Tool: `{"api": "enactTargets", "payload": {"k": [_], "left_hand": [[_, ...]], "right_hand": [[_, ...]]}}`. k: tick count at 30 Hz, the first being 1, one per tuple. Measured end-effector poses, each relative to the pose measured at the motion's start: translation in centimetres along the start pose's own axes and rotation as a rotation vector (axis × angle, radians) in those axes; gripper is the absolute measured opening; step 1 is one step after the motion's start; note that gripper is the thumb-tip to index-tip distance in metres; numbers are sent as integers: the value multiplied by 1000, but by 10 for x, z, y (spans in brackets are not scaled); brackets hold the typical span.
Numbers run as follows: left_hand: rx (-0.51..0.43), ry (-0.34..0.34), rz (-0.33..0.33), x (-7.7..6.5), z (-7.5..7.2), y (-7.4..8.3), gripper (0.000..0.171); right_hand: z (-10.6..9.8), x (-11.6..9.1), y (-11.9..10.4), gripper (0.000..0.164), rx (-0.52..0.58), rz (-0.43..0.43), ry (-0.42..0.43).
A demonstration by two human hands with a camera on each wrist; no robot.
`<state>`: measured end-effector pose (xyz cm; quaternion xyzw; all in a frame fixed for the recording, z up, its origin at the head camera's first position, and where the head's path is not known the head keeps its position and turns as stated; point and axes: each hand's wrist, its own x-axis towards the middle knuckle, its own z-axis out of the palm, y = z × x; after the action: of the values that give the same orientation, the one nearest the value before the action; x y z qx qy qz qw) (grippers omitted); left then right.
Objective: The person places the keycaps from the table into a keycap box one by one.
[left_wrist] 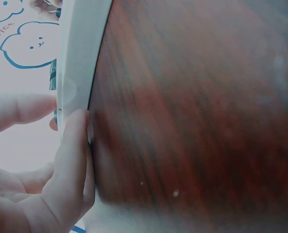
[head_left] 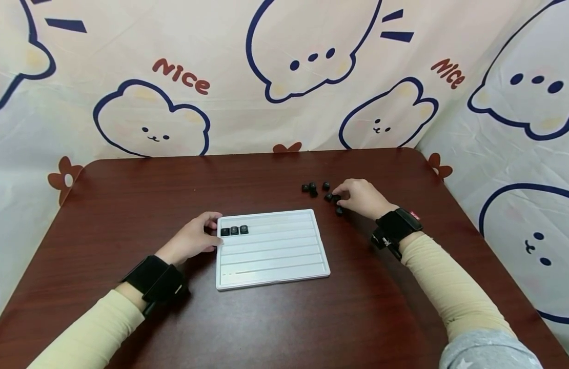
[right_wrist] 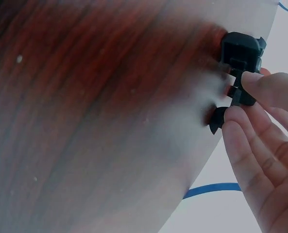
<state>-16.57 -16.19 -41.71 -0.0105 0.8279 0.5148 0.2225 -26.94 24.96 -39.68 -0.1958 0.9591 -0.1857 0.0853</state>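
A printed curtain (head_left: pixel 183 118) hangs behind the bench (head_left: pixel 127 200), whose dark reddish surface carries everything else. Near the middle of the bench, well in from its side edges, lies a white tray (head_left: pixel 275 259), flat, with parallel ridges dividing it into rows.

At the tray's left edge, the left hand (head_left: pixel 197 236) holds the rim: thumb and forefinger stand apart, and the left wrist view shows one fingertip over the rim and another against the side wall. The right hand (head_left: pixel 363 199) is out beyond the tray's far right corner, towards the far edge of the bench. Its thumb and forefinger are nearly together, pinching a black keycap (right_wrist: pixel 243 92) (partly hidden by the fingertips) among its neighbours.

The work looks to be at an early stage. Three placed keycaps (head_left: pixel 234 230) stand side by side in an upper row, close to the tray's far left corner; the rest of that row and those nearer the front edge are bare. Roughly half a dozen loose keycaps (head_left: pixel 313 188) remain on the bench in a scattered group, some touching, some apart.

The keycaps are black, small and blocky, with rounded corners and a slight sheen; any legends are too small to read.
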Motion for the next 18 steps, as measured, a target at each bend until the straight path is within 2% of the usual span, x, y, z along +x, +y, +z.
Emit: {"api": "enactTargets", "payload": {"k": [11,18], "left_hand": [[-7,2,9,0,0,-1,65],[-6,3,5,-2,0,-1,65]], "right_hand": [[-2,-5,-10,27,12,-60,21],[-2,-9,-25,27,51,-93,14]]}}
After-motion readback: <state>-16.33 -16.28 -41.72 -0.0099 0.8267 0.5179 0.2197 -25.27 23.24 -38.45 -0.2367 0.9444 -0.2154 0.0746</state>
